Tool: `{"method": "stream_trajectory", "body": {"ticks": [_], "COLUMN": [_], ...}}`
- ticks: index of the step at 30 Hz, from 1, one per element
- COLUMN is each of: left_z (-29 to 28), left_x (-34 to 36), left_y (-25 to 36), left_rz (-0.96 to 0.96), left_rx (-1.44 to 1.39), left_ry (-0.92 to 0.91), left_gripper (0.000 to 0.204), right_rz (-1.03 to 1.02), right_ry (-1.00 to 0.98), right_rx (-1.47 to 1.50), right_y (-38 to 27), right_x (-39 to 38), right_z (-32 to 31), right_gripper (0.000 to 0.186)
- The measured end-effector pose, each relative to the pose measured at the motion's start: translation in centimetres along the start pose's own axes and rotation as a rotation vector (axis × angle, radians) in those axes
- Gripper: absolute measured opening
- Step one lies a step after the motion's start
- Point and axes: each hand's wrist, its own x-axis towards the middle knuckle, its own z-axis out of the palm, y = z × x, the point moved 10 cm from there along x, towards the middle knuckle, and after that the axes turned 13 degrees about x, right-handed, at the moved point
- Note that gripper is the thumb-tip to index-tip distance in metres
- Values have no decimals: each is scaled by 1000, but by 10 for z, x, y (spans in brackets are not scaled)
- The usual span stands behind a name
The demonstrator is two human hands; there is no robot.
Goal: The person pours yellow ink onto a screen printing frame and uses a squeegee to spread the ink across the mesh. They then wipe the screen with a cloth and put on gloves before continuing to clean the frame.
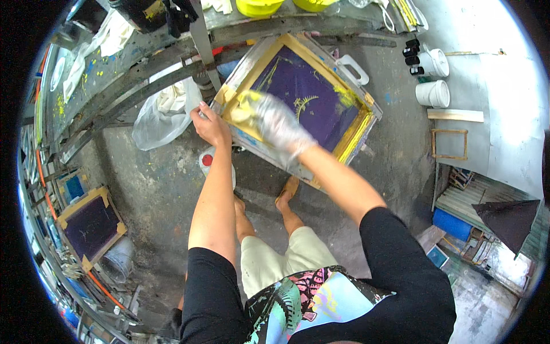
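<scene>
My left hand [212,126] is closed on the near left corner of a tilted screen-printing frame [352,103], which has tape edges, dark purple mesh, a pale yellow leaf-like mark and yellow ink smears. My right hand [281,126], in a clear plastic glove and blurred, is closed on a yellow-stained rag [246,106] over the left side of the frame. A clear bag with white cloths [157,123] lies left of my left hand. A container with a red cap [207,161] is partly hidden behind my left forearm.
A paint-spattered bench [94,80] with yellow tubs [255,6] runs along the left and top. Another screen [86,226] leans at lower left beside a bucket [117,264]. White pails [432,92], a wooden frame [450,143] and a blue barrel [451,225] stand on the right.
</scene>
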Motion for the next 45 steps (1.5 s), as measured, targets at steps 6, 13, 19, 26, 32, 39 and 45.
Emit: {"method": "stream_trajectory", "body": {"ticks": [6, 13, 19, 26, 32, 39, 45], "left_z": [4, 2, 8, 8, 15, 5, 6], "left_x": [-7, -4, 4, 7, 5, 5, 5], "left_y": [11, -4, -5, -14, -21, -9, -7], "left_rz": [-4, -36, 56, 66, 34, 81, 66], "left_rx": [-72, -232, -232, -237, -301, -237, -235], "left_ry": [-35, 39, 44, 45, 28, 72, 56], "left_gripper": [49, 45, 48, 46, 45, 44, 45], "right_rz": [507, 125, -42, -137, 140, -8, -94], "right_ry": [285, -203, -306, -454, -284, -624, -417], "right_rx": [-769, -241, -612, -717, -154, -842, -328], "right_y": [2, -10, -19, -8, -1, 17, -20], "right_x": [60, -12, -87, -94, -50, -185, -21], "right_z": [-97, 24, 9, 18, 37, -56, 60], "right_gripper": [31, 28, 31, 37, 25, 43, 21]}}
